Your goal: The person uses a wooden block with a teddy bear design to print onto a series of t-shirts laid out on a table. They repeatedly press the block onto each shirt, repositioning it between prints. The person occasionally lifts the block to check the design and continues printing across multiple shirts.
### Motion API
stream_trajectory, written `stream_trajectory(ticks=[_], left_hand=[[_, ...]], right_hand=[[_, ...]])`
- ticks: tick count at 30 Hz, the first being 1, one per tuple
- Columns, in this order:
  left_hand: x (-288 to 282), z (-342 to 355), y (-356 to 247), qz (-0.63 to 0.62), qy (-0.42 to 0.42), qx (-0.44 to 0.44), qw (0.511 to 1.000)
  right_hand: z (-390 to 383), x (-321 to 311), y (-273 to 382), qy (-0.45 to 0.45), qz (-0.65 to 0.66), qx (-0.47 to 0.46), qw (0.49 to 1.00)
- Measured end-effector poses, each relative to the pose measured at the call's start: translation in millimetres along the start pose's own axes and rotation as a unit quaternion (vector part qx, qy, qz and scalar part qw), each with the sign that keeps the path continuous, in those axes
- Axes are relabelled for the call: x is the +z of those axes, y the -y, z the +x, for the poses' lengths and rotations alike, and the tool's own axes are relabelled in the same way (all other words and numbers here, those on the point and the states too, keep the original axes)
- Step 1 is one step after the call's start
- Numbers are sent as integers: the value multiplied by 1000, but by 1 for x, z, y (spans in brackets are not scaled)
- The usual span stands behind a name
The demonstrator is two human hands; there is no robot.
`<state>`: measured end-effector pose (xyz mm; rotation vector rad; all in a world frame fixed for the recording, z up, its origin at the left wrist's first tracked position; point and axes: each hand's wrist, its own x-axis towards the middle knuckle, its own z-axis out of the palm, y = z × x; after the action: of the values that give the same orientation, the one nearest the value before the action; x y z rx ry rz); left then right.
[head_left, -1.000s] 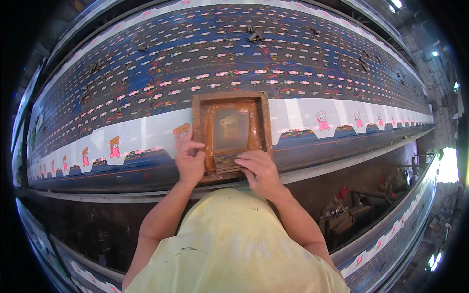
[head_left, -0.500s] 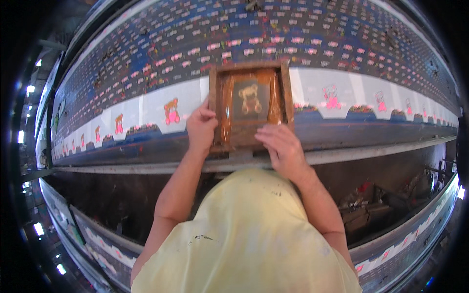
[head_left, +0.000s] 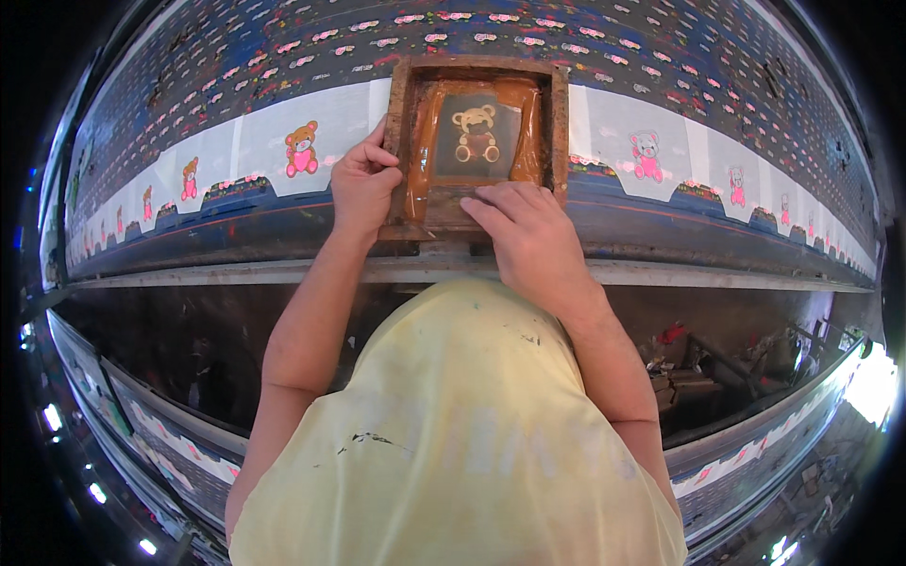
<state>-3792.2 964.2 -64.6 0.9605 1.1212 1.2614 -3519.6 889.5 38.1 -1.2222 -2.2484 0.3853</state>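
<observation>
A wooden screen-printing frame lies on the long table over a strip of white cloth pieces. Its mesh carries a teddy bear shape, bordered by shiny brown tape. My left hand grips the frame's left side, fingers curled at its edge. Inside the near end sits a wooden strip that looks like a squeegee. My right hand is closed over the strip's right part, fingers bent; its lower edge is hidden. A brown bear with a pink heart is printed left of the frame; a paler, outlined bear shows to the right.
More printed cloth pieces run along the table both ways. The dark tabletop beyond them is covered with small pink and white marks. A rail edges the near side. Behind me stands another table with printed cloth, past dark clutter.
The view has shifted, so the table and frame appear higher. Both hands keep their places on the frame and strip; the right fingers look slightly farther left and more bent.
</observation>
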Motion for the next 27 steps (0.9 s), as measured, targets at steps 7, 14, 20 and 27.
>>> stream_trajectory(ticks=[7, 14, 20, 27], left_hand=[[2, 0, 12, 69, -25, 16, 997], [1, 3, 20, 130, -22, 40, 991], [4, 0, 17, 145, -1, 86, 986], [6, -3, 8, 163, 8, 102, 981]], right_hand=[[46, -34, -25, 165, -22, 31, 986], [121, -18, -77, 106, -33, 68, 991], [139, -6, -91, 88, -25, 63, 994], [88, 6, -51, 76, -59, 46, 994]])
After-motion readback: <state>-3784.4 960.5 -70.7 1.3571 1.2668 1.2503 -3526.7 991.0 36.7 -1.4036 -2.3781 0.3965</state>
